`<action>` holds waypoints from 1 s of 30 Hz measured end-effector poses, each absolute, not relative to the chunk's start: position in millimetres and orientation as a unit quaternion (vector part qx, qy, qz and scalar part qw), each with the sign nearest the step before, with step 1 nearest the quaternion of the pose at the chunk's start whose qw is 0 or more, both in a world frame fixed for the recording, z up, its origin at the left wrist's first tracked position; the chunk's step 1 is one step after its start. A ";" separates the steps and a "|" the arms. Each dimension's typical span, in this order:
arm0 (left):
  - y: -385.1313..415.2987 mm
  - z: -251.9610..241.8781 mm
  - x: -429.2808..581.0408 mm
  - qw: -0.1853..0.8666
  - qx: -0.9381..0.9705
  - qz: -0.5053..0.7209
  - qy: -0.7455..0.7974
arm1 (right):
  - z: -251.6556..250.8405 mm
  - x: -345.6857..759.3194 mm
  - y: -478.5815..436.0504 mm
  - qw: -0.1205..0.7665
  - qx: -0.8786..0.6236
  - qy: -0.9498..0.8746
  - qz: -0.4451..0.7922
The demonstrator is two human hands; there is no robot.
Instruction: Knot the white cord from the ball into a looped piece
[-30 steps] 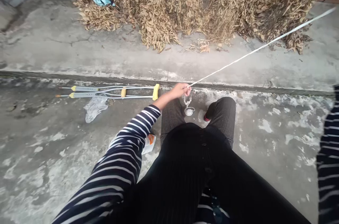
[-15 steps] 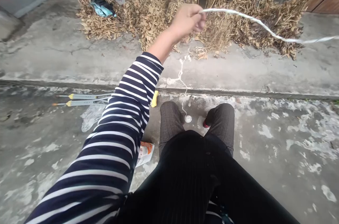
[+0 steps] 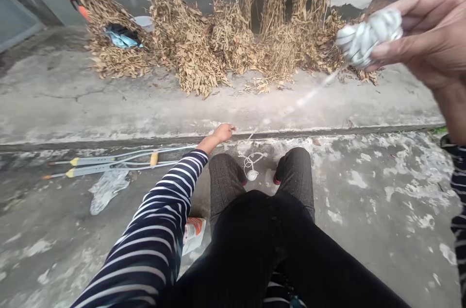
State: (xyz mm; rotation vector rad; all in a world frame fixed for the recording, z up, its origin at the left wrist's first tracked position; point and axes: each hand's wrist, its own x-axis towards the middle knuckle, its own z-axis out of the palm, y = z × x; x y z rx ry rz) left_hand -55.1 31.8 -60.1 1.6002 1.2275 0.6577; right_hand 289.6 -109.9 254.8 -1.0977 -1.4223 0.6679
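Note:
High at the right, close to the camera, my right hand (image 3: 425,36) pinches a bundle of white cord (image 3: 371,36) between thumb and fingers. A blurred strand runs from the bundle down and left toward the ground. Between my feet lies a small white coil (image 3: 251,175) with loose loops of cord just above it. My left hand (image 3: 224,132) is stretched out low over the step's edge, left of the strand. Its fingers are small and partly blurred, and whether they hold anything does not show.
Dried plant bundles (image 3: 196,45) lean along the wall, with a blue and black cloth (image 3: 124,37) among them. Crutches (image 3: 94,170) and a clear plastic bag (image 3: 108,189) lie at the left. A printed packet (image 3: 194,235) is beside my left leg. The concrete step (image 3: 153,109) crosses the view.
My right hand has come into view with the cord bundle. My left hand has dropped down and left, away from the raised cord. Loose cord has gathered near the coil.

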 end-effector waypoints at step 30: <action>-71.6 16.1 -12.7 0.776 0.411 0.368 0.306 | -34.7 190.5 -85.4 0.281 -0.496 -0.817 0.085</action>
